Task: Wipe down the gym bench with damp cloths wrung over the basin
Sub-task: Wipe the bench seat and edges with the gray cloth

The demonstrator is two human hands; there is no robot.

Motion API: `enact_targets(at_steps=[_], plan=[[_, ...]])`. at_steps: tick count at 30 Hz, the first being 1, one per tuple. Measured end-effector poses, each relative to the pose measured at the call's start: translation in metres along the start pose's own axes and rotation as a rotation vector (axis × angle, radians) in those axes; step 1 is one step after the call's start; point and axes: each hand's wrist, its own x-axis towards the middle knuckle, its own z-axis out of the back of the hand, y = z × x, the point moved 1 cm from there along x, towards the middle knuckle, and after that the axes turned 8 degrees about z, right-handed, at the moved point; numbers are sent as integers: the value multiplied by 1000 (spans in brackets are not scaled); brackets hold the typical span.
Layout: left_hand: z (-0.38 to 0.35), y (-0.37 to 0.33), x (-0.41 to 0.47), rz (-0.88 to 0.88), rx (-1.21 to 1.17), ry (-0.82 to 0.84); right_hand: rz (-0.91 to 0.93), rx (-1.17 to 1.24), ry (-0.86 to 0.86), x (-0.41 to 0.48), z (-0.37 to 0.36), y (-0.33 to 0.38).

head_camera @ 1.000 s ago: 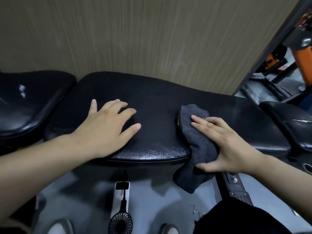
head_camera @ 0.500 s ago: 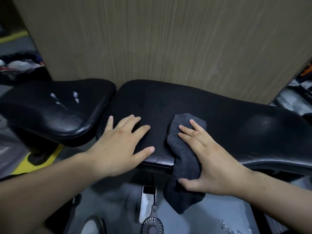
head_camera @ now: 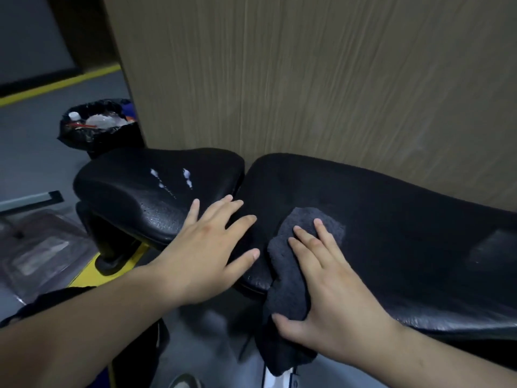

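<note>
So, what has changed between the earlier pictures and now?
Both hands slid left along the back pad toward the seat pad. The right hand pushed the grey cloth almost to the pad's left end. The left hand now lies across the gap, reaching onto the seat pad. Unchanged: left hand flat and empty, right hand pressing the cloth, which hangs over the front edge.

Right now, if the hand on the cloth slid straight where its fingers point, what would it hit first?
The right hand with its cloth would cross bare bench pad, then probably meet the wooden wall; depth unclear.
</note>
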Motion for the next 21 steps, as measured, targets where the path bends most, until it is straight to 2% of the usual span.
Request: enact_targets(at_steps=[4, 13, 21], plan=[[11, 22, 1, 57, 13, -22, 6, -33, 33, 26, -9, 20], [40, 75, 1, 214, -93, -101, -17, 68, 82, 101, -19, 65], [51, 113, 0, 337, -141, -47, 42, 272, 180, 168, -16, 27]])
